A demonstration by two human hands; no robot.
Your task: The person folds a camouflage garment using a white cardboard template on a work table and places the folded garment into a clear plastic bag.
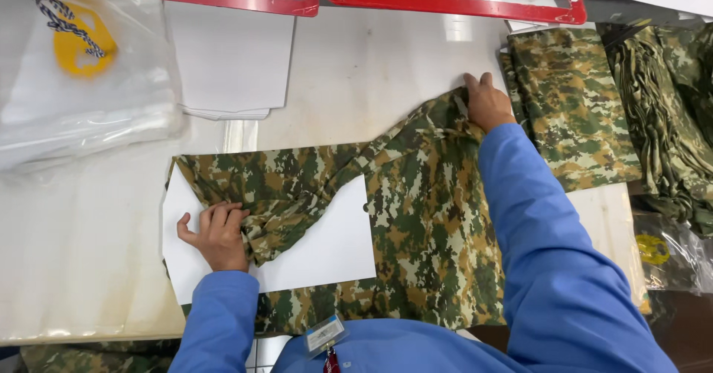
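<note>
A camouflage garment (423, 217) lies spread on the white table (82, 254). A white cardboard sheet (338, 247) rests on top of it. My left hand (217, 233) presses flat on a folded sleeve over the sheet's left part. My right hand (486, 102) grips a bunched edge of the garment at its far right corner. Both arms wear blue sleeves.
A folded camouflage stack (572, 106) lies to the right, with loose camouflage cloth (668, 120) beyond it. Clear plastic bags (74, 83) sit at the far left, white sheets (230, 54) at the back, and two red-framed panels (445, 2) along the far edge.
</note>
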